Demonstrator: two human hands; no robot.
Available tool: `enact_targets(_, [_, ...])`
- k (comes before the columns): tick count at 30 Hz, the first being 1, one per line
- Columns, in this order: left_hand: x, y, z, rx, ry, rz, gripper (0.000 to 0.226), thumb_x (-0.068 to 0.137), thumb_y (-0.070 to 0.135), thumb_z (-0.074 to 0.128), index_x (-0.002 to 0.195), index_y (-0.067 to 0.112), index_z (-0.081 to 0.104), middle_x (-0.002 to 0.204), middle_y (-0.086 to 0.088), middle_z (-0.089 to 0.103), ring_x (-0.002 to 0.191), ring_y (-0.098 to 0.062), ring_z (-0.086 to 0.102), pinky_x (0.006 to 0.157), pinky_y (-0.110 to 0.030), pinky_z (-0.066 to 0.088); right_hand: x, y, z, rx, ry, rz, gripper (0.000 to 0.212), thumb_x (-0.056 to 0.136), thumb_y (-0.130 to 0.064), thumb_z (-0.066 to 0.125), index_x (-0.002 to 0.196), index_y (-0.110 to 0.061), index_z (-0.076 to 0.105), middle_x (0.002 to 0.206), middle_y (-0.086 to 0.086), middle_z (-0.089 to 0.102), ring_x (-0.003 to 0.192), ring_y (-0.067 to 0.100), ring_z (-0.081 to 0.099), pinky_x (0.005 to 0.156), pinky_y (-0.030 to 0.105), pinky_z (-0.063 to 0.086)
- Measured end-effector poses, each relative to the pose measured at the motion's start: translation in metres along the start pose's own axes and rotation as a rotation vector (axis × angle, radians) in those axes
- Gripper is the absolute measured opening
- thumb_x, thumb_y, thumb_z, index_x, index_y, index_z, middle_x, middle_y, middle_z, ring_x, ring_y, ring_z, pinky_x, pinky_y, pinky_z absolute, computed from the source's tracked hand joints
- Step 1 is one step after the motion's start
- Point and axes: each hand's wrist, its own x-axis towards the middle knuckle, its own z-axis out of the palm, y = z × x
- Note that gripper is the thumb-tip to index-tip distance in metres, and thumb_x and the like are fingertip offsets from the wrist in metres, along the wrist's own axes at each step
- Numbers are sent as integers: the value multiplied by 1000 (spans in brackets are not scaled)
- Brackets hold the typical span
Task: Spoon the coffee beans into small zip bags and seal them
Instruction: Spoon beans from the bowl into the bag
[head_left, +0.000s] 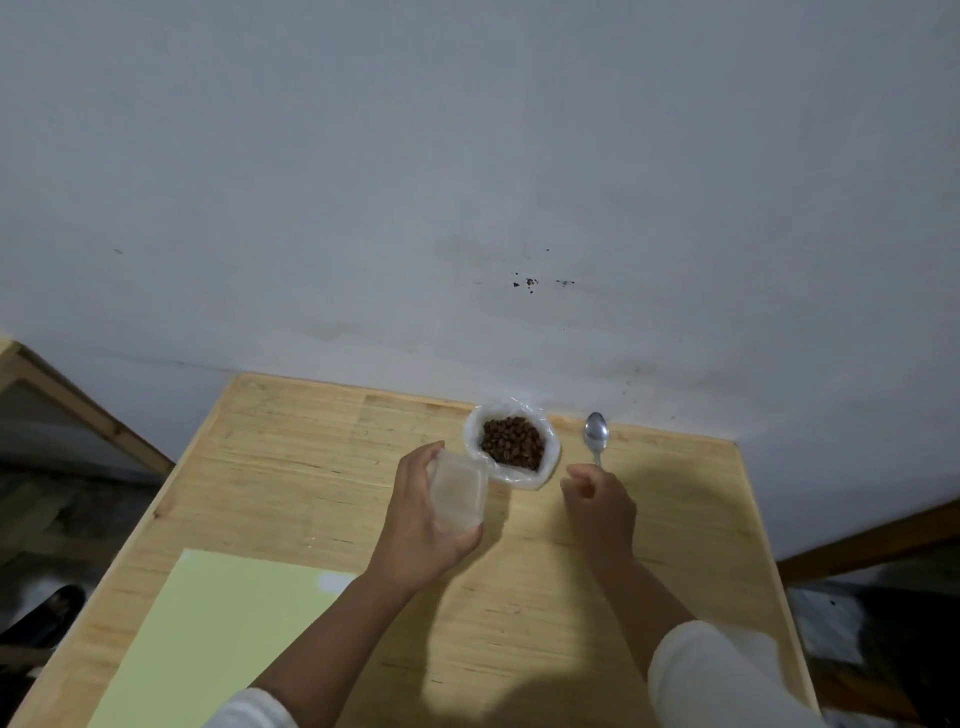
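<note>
Spoon (596, 435) handle is disappearing behind right hand (602, 506), so grip unclear. Zip bag (457, 492) in left hand (423, 525) is looking blurry; seal state unreadable. Green sheet (208, 639) & table (291, 467) are running off bottom edge.

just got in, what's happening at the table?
A person sits at a light wooden table bagging coffee beans. The left hand holds a small clear plastic zip bag just above the tabletop. The right hand grips the handle of a silver metal spoon, bowl empty and pointing toward the wall. Between them stands a white plastic-lined container of dark brown coffee beans. A pale green sheet lies at the near left. No scoop has gone in yet.
</note>
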Motion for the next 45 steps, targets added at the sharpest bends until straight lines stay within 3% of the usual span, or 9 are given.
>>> enact_targets(4, [0,-3,9,5,16,-38,98,54,20,89,135,14,34,127,6,36,108,20,37,81,6,31,21,41,-1,-161,29,71,27,83,-3,57,109,-5,65,108,16,60,100,30,56,82,29,40])
enact_targets(9, [2,-5,20,42,49,-74,97,54,25,89,134,14,36,127,7,38,108,8,37,85,6,29,30,55,5,-256,56,78,14,79,2,57,91,3,64,89,22,61,89,39,54,66,31,33])
enact_targets(14, [8,-6,22,60,70,-79,95,55,23,89,134,12,36,125,6,37,105,8,36,83,7,28,37,52,10,-177,61,230,24,81,2,56,104,2,62,100,22,65,98,37,57,79,35,42])
enact_targets(18, [10,-6,21,76,87,-93,95,55,24,89,133,10,36,125,4,38,104,7,35,84,7,27,42,50,5,-85,32,318,18,87,-8,54,100,-1,64,102,18,65,96,32,57,73,25,34])
enact_targets(25, [22,-4,-1,117,68,-85,97,58,21,87,137,7,32,130,-5,38,106,1,33,85,0,26,23,19,-5,184,227,102,18,89,-7,46,104,-10,56,80,12,67,74,28,62,67,30,46])
enact_targets(29, [25,-5,-19,166,57,-63,97,58,20,87,137,9,32,128,1,35,106,0,34,87,-8,29,12,-1,-3,263,218,-90,16,87,-6,54,83,-20,59,62,0,65,56,11,62,57,17,47])
enact_targets(33, [14,-9,-13,167,-7,-110,95,58,23,86,135,10,33,126,2,36,109,-5,37,90,-19,35,3,-10,6,368,154,-172,12,83,-12,63,75,-21,64,64,1,69,62,16,67,62,32,55])
enact_targets(40, [11,-7,9,101,-58,-123,83,64,24,83,131,15,35,119,9,32,105,-1,36,81,-5,31,5,2,7,247,246,-172,14,91,-12,50,79,-13,57,59,8,62,57,26,61,55,29,45])
enact_targets(45, [23,-1,20,111,-92,-120,85,65,29,81,133,14,31,121,8,28,109,-3,34,86,-6,28,12,1,18,375,165,52,18,93,-7,43,85,-13,57,67,6,65,59,19,63,53,19,49])
